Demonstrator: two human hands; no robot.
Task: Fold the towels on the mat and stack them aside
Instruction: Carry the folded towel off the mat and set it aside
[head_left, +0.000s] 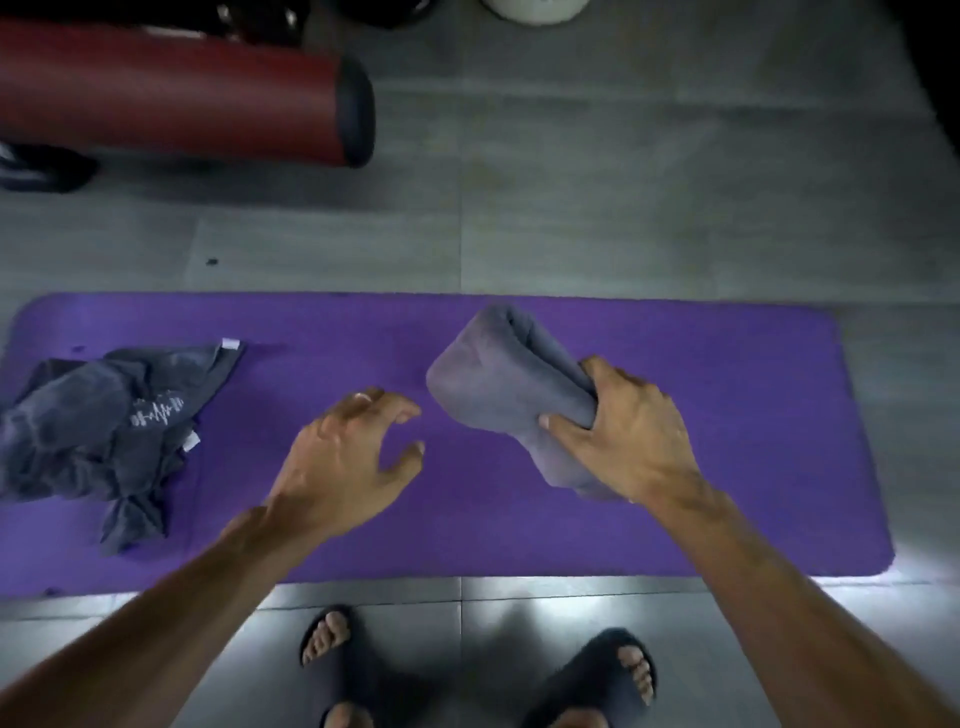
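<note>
Grey floor tiles carry a purple foam mat (675, 519) where the right hand (623, 431) grips a folded grey towel (498, 379), likely for stacking, the left hand (343, 457) loose and empty, crumpled dark-grey towels (93, 426) waiting by the mat's left edge.

On the mat (675, 519), a crumpled towel (104, 431) lies at the left, a folded towel (498, 384) right of centre, a cylindrical bolster (182, 88) behind on the floor (623, 208).

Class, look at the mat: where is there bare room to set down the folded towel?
Bare purple mat lies right of the right hand, and between the crumpled towels and the left hand. The mat's left end is crowded. The folded towel is in the right hand's grip.
</note>
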